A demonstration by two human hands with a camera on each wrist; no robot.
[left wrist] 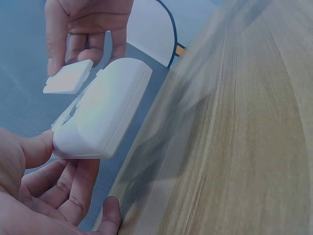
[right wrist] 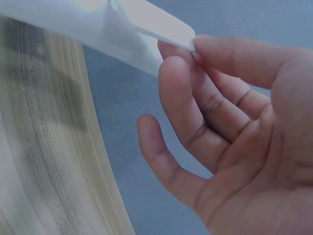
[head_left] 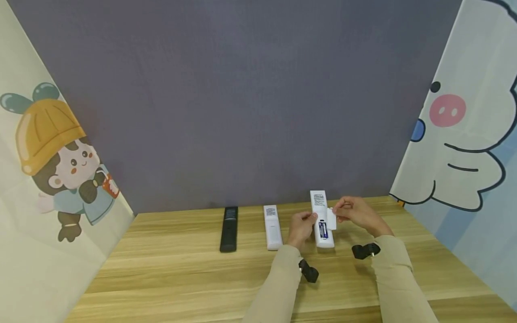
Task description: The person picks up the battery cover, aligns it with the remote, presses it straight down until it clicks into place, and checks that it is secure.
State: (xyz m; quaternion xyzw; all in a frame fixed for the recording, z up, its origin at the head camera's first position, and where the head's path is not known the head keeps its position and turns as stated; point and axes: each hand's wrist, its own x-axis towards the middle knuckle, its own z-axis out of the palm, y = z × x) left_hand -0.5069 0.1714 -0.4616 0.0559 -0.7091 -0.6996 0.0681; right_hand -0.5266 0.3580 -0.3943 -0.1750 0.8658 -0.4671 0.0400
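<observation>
My left hand (head_left: 300,229) grips a white remote control (head_left: 319,205) by its left side, thumb on the edge and fingers underneath. The remote is back side up, held above the table, with its battery compartment uncovered. Blue-and-white batteries (head_left: 323,229) lie inside that compartment. Between thumb and fingers my right hand (head_left: 357,213) pinches the white battery cover (head_left: 331,219) at the remote's right side. In the left wrist view the cover (left wrist: 68,78) is tilted just off the compartment; whether its edge touches the remote I cannot tell.
On the wooden table (head_left: 169,269), left of my hands, lie a second white remote (head_left: 273,229) and a black remote (head_left: 229,231). A grey wall panel (head_left: 242,112) rises along the table's back edge. Printed cartoon panels stand at both sides.
</observation>
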